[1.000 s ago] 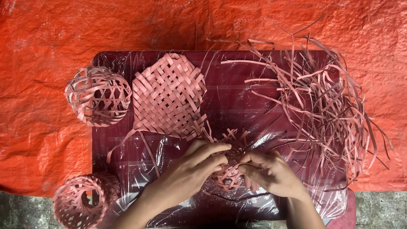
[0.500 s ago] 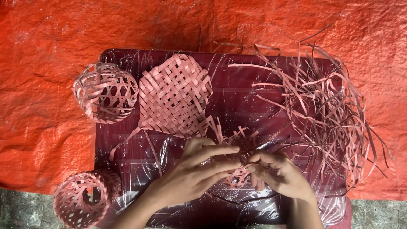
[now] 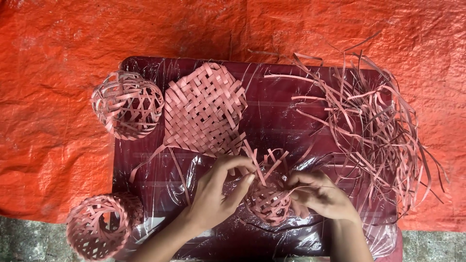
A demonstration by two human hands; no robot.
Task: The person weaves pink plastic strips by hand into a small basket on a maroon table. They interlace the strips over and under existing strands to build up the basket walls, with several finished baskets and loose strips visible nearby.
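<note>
Currently low centre of frame: left hand [image 3: 216,194] and right hand [image 3: 323,196] pinch strips of the half-woven ball [image 3: 268,201]; loose ends could spring free and unravel if grip slackens.

The small woven piece [image 3: 268,201] between the hands is dusty pink, with an open crossed pattern. The flat mat [image 3: 204,109] has the same pink in a dense diagonal basket weave. Two round baskets [image 3: 127,104] [image 3: 99,232] show a loose pink lattice. The loose strips [image 3: 374,121] are pink too. The worktop [image 3: 272,121] is dark maroon under clear shiny film. The sheet [image 3: 58,73] is bright orange-red.
</note>
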